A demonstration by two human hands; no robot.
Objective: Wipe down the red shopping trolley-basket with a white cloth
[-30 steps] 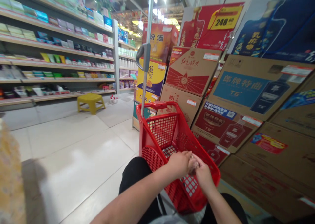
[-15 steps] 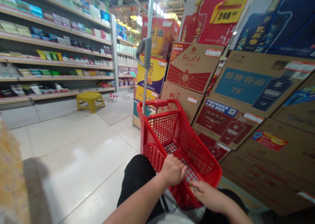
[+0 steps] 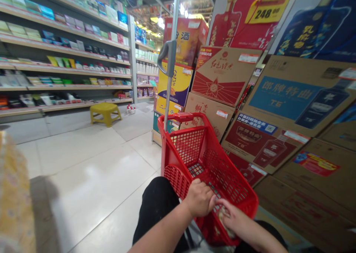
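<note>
A red plastic shopping basket (image 3: pixel 210 160) with latticed sides stands between my knees, its grey pull handle (image 3: pixel 167 58) raised on a metal pole at the far end. Over the near part of the basket, my left hand (image 3: pixel 199 198) is closed in a fist; whatever it holds, if anything, is hidden. Beside it, my right hand (image 3: pixel 229 216) has its fingers curled, and their tips meet my left thumb. A small pale, crumpled-looking thing (image 3: pixel 223 215) shows by the right fingers, too blurred to name. Only the basket's lattice floor is visible inside.
Stacked liquor cartons (image 3: pixel 222 75) rise close on the right. Shelves of boxed goods (image 3: pixel 66 53) line the left, with a yellow stool (image 3: pixel 105 114) and several small red-capped bottles (image 3: pixel 130 110) on the floor. A yellow patterned fabric (image 3: pixel 13 193) shows at the left edge.
My hands have come together, right fingertips now at the left thumb. More of the pale thing shows by my right hand. The whole view has shifted slightly.
</note>
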